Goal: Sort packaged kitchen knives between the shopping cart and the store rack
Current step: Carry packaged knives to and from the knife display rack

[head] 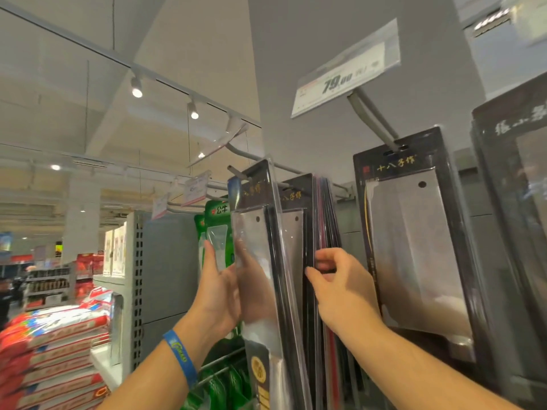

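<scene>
Left hand (220, 288) grips the front cleaver pack (255, 199) at the hook (236, 172) tip. Right hand (340, 288), fingers curled, pinches the hanging packs (325, 220) just behind.

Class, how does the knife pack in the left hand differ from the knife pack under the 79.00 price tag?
The held pack is turned almost edge-on; the tagged pack faces us flat. The left hand grips the held pack; the tagged pack hangs untouched. Both have black cards, gold lettering and a clear window over a holed cleaver blade.
</scene>
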`<state>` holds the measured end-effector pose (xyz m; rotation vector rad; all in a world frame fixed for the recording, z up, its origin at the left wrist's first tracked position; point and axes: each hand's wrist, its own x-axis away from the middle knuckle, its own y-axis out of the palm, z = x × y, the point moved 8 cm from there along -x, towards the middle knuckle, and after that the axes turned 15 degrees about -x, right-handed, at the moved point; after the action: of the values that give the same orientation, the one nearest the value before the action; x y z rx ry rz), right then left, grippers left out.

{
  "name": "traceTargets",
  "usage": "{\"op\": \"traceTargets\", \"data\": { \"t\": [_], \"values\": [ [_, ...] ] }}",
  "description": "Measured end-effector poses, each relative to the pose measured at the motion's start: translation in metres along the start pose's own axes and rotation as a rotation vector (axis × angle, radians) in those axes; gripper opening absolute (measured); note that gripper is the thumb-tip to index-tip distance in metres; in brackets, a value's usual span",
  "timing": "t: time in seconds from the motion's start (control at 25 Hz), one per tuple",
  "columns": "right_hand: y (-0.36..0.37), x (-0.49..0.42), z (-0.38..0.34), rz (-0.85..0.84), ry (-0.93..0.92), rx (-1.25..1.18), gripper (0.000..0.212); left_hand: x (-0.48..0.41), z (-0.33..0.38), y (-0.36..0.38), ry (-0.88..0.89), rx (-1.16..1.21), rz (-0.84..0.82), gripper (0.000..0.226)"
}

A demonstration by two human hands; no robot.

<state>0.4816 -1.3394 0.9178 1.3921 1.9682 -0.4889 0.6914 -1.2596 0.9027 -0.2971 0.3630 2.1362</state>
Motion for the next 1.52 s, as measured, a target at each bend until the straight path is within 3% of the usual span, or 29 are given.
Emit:
{"op": "traceTargets", "data": {
  "t": [0.44, 0.56, 0.64, 0.72, 0.84, 0.92, 1.04, 1.2, 1.36, 1.52],
  "values": [
    [0.020, 0.015, -0.014, -0.276, 0.067, -0.264, 0.019, 0.019, 0.012, -0.025, 0.128, -0.102, -0.060, 0.110],
    [0.024, 0.018, -0.017, -0.326, 0.087, -0.283, 0.017, 0.033, 0.027, -0.021, 0.176, -0.251, -0.025, 0.096],
    [0.024, 0.019, -0.018, -0.346, 0.075, -0.249, 0.014, 0.044, 0.045, -0.020, 0.303, -0.439, 0.113, 0.083],
    [0.012, 0.015, -0.023, -0.256, -0.011, -0.146, 0.003, 0.066, 0.069, -0.006, 0.549, -0.735, 0.263, 0.089],
    [-0.011, -0.003, -0.027, -0.009, -0.112, -0.022, 0.020, 0.099, 0.089, 0.036, 0.847, -1.074, 0.417, 0.107],
    [-0.010, -0.015, -0.025, 0.037, -0.126, 0.067, 0.034, 0.106, 0.097, 0.059, 0.937, -1.203, 0.512, 0.109],
    [-0.004, -0.028, -0.020, 0.042, -0.149, 0.022, 0.036, 0.097, 0.099, 0.069, 0.904, -1.259, 0.543, 0.107],
    [-0.007, -0.046, -0.005, 0.024, -0.038, -0.177, 0.025, 0.087, 0.093, 0.069, 0.922, -1.245, 0.522, 0.096],
    [0.013, -0.050, -0.009, -0.173, 0.023, -0.186, 0.030, 0.082, 0.094, 0.063, 0.934, -1.231, 0.529, 0.089],
    [0.019, -0.047, -0.025, -0.293, -0.020, -0.108, 0.022, 0.079, 0.093, 0.063, 0.922, -1.237, 0.531, 0.088]
  ]
}}
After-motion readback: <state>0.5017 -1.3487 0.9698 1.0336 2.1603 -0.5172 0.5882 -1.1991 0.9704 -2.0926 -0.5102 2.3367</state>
